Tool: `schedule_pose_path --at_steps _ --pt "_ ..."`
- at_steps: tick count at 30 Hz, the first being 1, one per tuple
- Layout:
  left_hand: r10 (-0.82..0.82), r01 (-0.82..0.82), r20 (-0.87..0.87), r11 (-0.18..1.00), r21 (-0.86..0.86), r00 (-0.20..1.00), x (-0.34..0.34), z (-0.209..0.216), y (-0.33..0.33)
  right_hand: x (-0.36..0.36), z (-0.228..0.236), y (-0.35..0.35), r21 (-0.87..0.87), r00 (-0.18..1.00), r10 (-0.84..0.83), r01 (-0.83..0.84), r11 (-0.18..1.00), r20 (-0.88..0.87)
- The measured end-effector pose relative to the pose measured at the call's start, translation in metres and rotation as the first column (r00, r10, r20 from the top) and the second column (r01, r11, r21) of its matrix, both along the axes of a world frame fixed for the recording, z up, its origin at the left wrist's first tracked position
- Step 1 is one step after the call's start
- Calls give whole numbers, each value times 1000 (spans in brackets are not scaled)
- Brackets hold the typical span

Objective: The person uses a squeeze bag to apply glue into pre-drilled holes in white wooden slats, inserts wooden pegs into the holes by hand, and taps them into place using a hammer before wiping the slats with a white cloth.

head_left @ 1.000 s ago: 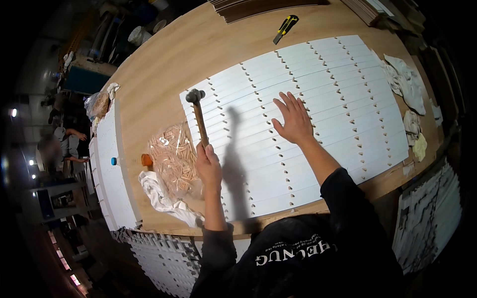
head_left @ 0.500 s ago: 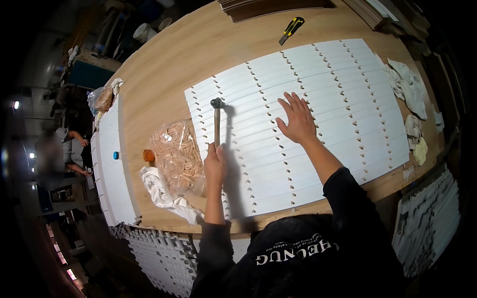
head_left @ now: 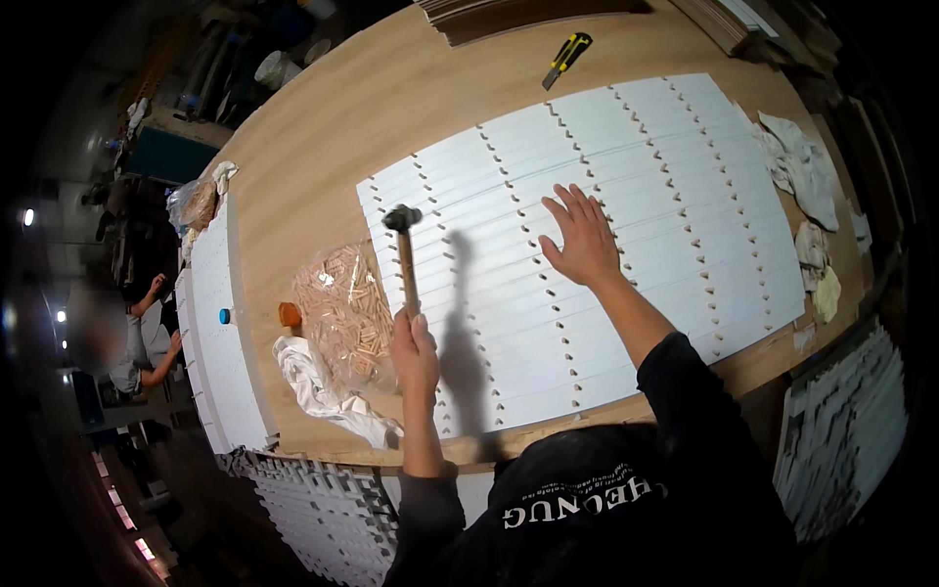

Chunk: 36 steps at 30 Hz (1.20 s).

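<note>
My left hand (head_left: 416,360) is wrapped round the wooden handle of a hammer (head_left: 408,266). Its dark metal head is up, above the left part of the white boards (head_left: 528,352). These boards lie side by side as one wide sheet, with short wooden dowels (head_left: 699,259) standing out of them in several rows. Over the middle of the boards, my right hand (head_left: 585,245) lies flat with its fingers stretched and the thumb apart, holding nothing. Left of the boards, close to my left hand, is a clear plastic bag (head_left: 342,303) full of loose dowels.
A yellow-and-black utility knife (head_left: 567,59) lies beyond the boards. White cloth (head_left: 318,386) and an orange cap (head_left: 290,314) are beside the bag. Rags (head_left: 802,171) lie at the right. Stacked white pieces (head_left: 846,430) stand below the table edge. Another person (head_left: 142,338) works at far left.
My left hand and the hammer have moved a little to the left, and the hammer's shadow has drawn away from it. My right hand stays in place on the boards.
</note>
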<state>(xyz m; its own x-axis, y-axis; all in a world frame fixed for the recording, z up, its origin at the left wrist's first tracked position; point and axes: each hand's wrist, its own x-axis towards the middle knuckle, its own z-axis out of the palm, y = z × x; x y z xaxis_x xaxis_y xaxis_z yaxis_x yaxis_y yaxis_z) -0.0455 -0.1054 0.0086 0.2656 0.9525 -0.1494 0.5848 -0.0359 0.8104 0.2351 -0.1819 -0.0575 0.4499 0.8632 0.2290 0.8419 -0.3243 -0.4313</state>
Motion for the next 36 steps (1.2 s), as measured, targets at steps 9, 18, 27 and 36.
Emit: schedule_pose_path --at_steps 9,18,27,36 --pt "-101 106 -161 994 22 982 -21 -27 -8 -1 -2 3 5 1000 2 -2 1000 3" --pt "-137 158 -324 987 40 936 -22 -25 -23 0 -1 2 28 1000 5 -5 1000 -5" --pt "-52 59 -96 995 79 994 -22 -11 -39 0 4 1 11 1000 -3 3 1000 -6" --pt "-41 33 61 992 125 997 -25 -3 -66 2 1 2 17 1000 0 0 1000 3"
